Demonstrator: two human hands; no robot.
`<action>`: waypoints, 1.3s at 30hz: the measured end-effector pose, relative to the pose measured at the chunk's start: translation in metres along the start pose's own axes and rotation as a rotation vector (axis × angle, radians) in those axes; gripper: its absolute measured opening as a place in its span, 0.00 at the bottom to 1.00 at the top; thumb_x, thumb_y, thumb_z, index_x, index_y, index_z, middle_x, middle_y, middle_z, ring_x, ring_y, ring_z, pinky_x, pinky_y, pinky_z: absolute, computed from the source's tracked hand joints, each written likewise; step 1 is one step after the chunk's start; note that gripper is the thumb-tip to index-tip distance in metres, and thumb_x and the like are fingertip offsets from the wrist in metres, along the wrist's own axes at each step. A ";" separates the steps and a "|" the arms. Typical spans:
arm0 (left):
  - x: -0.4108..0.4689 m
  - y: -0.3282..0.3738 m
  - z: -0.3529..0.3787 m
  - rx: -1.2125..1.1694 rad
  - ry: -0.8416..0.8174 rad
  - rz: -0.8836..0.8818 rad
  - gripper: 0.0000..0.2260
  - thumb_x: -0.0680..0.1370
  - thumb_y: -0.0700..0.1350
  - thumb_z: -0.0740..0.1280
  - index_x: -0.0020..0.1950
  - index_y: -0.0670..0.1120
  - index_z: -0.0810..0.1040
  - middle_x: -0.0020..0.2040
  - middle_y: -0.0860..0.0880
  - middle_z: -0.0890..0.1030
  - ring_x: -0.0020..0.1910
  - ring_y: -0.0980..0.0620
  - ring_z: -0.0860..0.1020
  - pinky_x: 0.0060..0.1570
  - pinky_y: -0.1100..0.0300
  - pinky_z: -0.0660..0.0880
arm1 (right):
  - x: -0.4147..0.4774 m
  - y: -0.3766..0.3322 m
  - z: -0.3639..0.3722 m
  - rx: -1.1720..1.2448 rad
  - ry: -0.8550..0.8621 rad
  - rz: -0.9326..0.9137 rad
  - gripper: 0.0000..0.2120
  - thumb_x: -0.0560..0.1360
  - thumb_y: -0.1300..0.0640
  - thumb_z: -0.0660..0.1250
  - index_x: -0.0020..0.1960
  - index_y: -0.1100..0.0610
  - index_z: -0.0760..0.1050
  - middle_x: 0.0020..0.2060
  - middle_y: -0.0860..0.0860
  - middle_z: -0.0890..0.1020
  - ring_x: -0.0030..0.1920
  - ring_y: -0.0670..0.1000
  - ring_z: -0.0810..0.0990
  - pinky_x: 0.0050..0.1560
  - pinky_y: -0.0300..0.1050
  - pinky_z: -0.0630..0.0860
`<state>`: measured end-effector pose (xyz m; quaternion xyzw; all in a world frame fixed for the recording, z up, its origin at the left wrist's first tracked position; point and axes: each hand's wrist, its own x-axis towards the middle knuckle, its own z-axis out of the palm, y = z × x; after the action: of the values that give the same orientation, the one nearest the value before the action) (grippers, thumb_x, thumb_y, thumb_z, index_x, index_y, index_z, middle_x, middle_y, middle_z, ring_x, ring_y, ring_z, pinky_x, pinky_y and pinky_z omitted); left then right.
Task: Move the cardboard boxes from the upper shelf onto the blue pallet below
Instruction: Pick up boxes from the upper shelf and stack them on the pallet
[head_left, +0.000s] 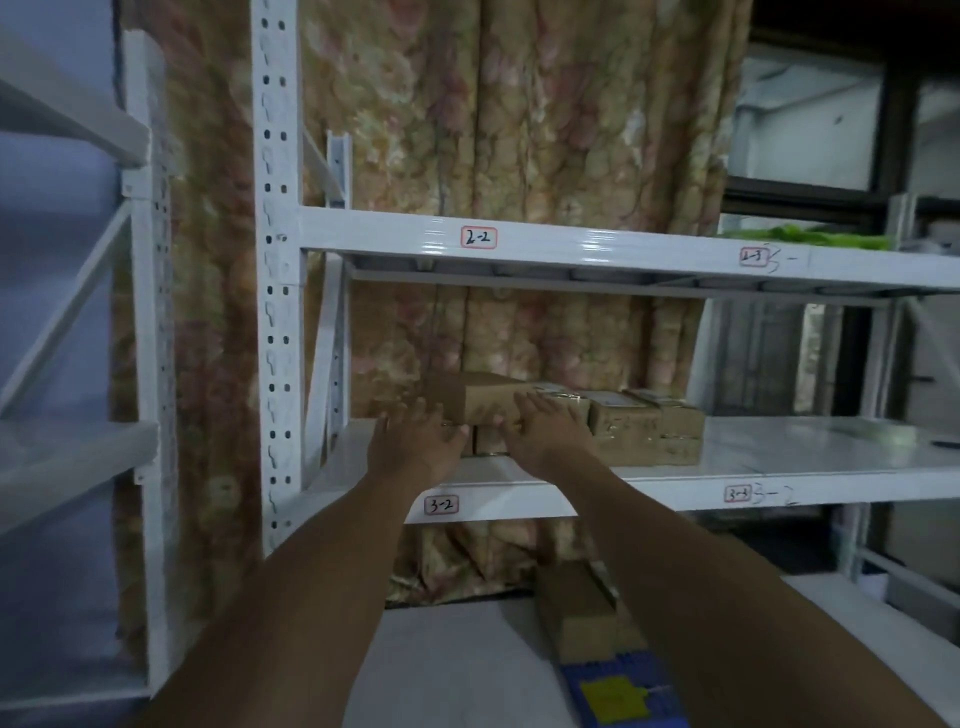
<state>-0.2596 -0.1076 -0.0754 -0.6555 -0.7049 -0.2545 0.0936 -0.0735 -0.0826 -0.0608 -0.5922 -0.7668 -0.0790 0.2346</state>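
Several cardboard boxes (623, 426) stand stacked on the white shelf (779, 447) labelled 3-2. My left hand (415, 447) reaches to the left end of the top left box (483, 402), fingers spread and straight. My right hand (550, 431) lies against the front of that same box, fingers extended over its upper edge. Below the shelf, more cardboard boxes (582, 613) sit on the blue pallet (623, 691), partly hidden by my right forearm.
A higher white shelf beam (519, 239) marked 2-2 runs above. A white perforated upright (278, 260) stands to the left of the boxes. A flowered curtain (519, 130) hangs behind the rack. Another rack (78, 312) stands at far left.
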 end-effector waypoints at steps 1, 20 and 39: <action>0.006 0.001 0.003 0.009 -0.007 0.011 0.31 0.78 0.66 0.49 0.76 0.52 0.63 0.78 0.47 0.61 0.77 0.43 0.57 0.75 0.44 0.54 | 0.002 0.006 0.003 -0.004 0.013 0.022 0.33 0.81 0.35 0.46 0.81 0.49 0.53 0.81 0.49 0.56 0.80 0.54 0.52 0.79 0.58 0.49; 0.068 0.066 0.010 -0.281 0.202 0.311 0.19 0.81 0.51 0.57 0.68 0.45 0.74 0.70 0.45 0.73 0.70 0.44 0.68 0.70 0.50 0.64 | 0.038 0.028 0.003 0.181 0.169 0.369 0.30 0.81 0.42 0.51 0.78 0.54 0.59 0.76 0.55 0.66 0.75 0.58 0.64 0.74 0.56 0.60; 0.076 0.133 0.052 -0.682 -0.124 -0.160 0.20 0.83 0.52 0.54 0.65 0.41 0.76 0.62 0.40 0.79 0.59 0.39 0.77 0.51 0.53 0.71 | 0.070 0.070 0.016 0.265 0.093 0.451 0.30 0.80 0.39 0.56 0.76 0.54 0.63 0.73 0.56 0.70 0.76 0.57 0.62 0.75 0.56 0.54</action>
<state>-0.1290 -0.0149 -0.0529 -0.6059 -0.6328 -0.4415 -0.1939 -0.0247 0.0051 -0.0537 -0.7079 -0.6076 0.0491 0.3567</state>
